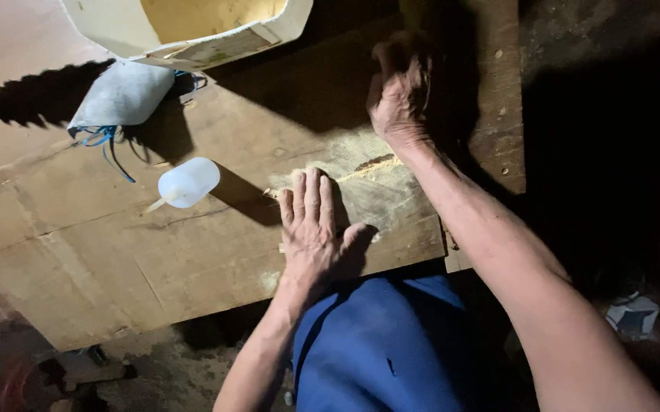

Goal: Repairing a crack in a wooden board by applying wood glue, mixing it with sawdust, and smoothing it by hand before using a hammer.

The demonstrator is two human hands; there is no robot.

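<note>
Left hand (311, 229) presses flat, fingers spread, on the wooden tabletop (116, 252) near its front edge; right hand (400, 91) curls loosely beyond the sawdust (360, 164)—keep pressure even.

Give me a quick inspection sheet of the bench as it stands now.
Surface: worn wooden bench, scratched, sawdust near the hands.
Job's things: the bench board under both hands; whether anything is held, cannot tell.
Clutter: white plastic bottle on its side; grey cloth bag; saw blade at left; pale box at the far edge.
Grippers: left hand flat, fingers spread on the board; right hand curled at the far shadowed part.
Cables: blue string by the bag.
Surroundings: dark floor, blue trousers below.
</note>
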